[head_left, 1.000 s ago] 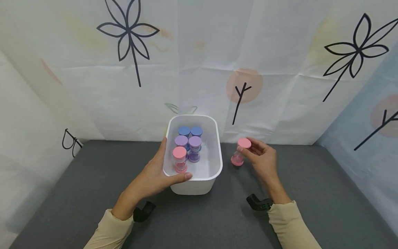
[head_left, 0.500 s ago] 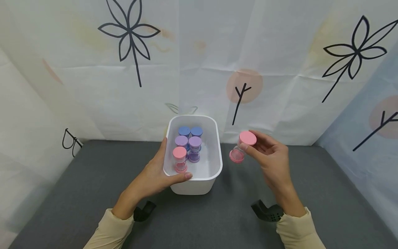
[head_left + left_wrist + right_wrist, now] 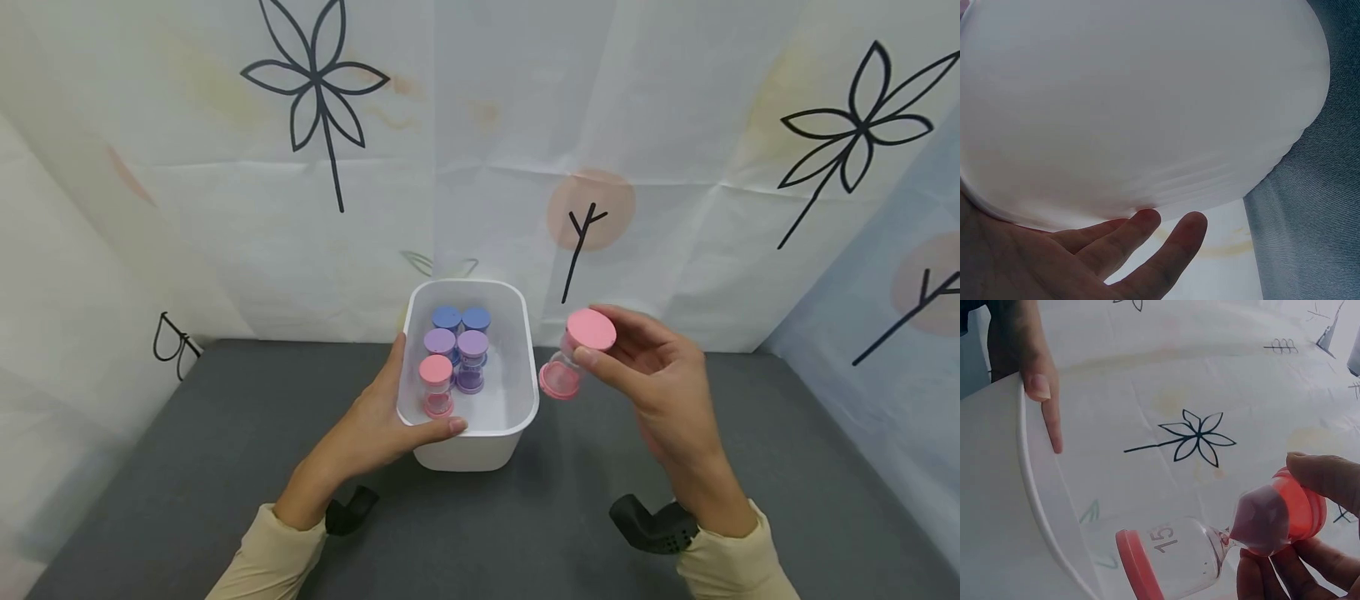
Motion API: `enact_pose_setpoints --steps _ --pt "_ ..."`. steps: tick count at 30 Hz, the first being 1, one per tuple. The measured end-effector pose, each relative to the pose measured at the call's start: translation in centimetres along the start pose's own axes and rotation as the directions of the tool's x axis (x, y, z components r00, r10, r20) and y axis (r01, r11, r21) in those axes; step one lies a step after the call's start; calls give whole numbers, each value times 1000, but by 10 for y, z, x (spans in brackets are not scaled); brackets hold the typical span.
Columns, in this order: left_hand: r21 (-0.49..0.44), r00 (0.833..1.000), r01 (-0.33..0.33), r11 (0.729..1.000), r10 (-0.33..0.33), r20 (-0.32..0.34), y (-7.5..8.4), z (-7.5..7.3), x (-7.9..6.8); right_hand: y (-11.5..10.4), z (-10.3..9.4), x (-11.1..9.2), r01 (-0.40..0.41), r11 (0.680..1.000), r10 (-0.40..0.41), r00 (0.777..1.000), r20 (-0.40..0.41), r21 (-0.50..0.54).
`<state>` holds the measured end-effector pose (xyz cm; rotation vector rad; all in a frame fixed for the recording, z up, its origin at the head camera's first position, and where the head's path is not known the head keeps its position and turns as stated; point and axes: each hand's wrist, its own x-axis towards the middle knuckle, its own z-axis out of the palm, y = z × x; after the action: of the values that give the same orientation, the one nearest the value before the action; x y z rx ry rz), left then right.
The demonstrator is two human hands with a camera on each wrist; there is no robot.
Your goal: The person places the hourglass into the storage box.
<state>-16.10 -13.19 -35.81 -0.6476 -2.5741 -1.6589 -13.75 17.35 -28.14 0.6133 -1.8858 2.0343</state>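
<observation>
My right hand [image 3: 671, 396] pinches a pink-capped sand timer [image 3: 590, 331] by its upper cap, between thumb and fingers. The timer is tilted above the table, just right of the white bin [image 3: 504, 375]. In the right wrist view the "15" on the timer's clear glass [image 3: 1175, 550] can be read, and sand sits in the bulb by the held cap. My left hand [image 3: 367, 425] grips the bin's near left corner, thumb over the front rim and fingers [image 3: 1188, 231] along the outer wall. Inside stand one pink timer [image 3: 437, 372], two purple timers [image 3: 472, 343] and two blue timers [image 3: 447, 317].
The bin stands on a dark grey tabletop [image 3: 285, 400], close to its back edge. Behind it hangs a white cloth [image 3: 480, 150] printed with flowers. Another cloth [image 3: 915, 200] closes off the right side.
My right hand has lifted the pink sand timer off the table and brought it left, close to the bin's right side, tilting it more. My left hand has kept its grip on the bin.
</observation>
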Motion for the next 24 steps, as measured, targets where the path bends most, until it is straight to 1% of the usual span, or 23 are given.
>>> enact_pose_setpoints --steps 4,10,17,21,24 --pt "14 1000 11 1000 -11 -8 1 0 -1 -8 8 12 -40 999 40 997 60 -13" --pt "5 1000 8 1000 -8 -1 -1 0 0 -10 22 35 -85 994 95 983 158 -67" --pt "0 1000 24 1000 -24 3 -1 0 -1 0 35 53 -105 989 127 966 227 -105" --pt "-15 1000 19 1000 -19 6 0 0 -1 9 38 58 -115 986 143 956 256 -124" --pt "-25 1000 17 1000 -16 7 1 0 -1 16 40 60 -139 982 171 948 270 -131"
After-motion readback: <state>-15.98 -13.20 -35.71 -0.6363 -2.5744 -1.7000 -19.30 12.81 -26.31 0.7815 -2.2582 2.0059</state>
